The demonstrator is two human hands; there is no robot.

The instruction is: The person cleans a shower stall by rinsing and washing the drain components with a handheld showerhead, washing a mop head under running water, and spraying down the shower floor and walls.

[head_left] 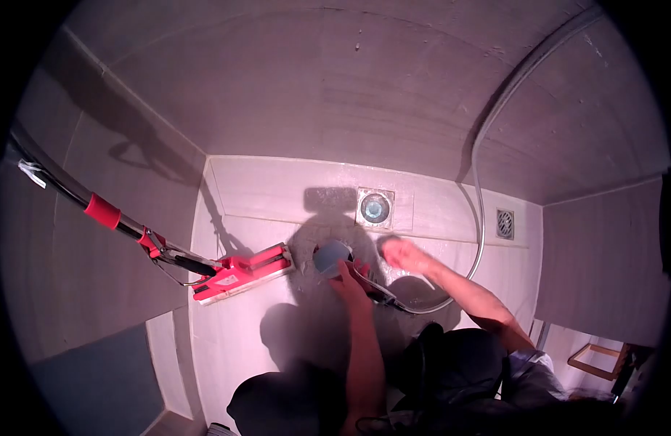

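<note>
My left hand (348, 282) grips a round, pale, disc-like thing (331, 259) low over the wet floor. Its exact kind does not show. Beside that hand, the dark end piece of a shower hose (380, 293) runs up close to the fingers; whether it joins the round thing is hidden. My right hand (403, 255) is closed, its fingers curled in and slightly blurred, a short way to the right. Whatever it may hold is out of sight. Just beyond both hands lies a square floor drain (375, 208) with a round centre.
A red squeeze mop (245, 272) rests its head on the floor at left, its pole leaning up the wall. The grey hose (483, 182) loops down from the right wall. A second drain grate (505, 224) is at right, and a wooden frame (597, 361) at lower right.
</note>
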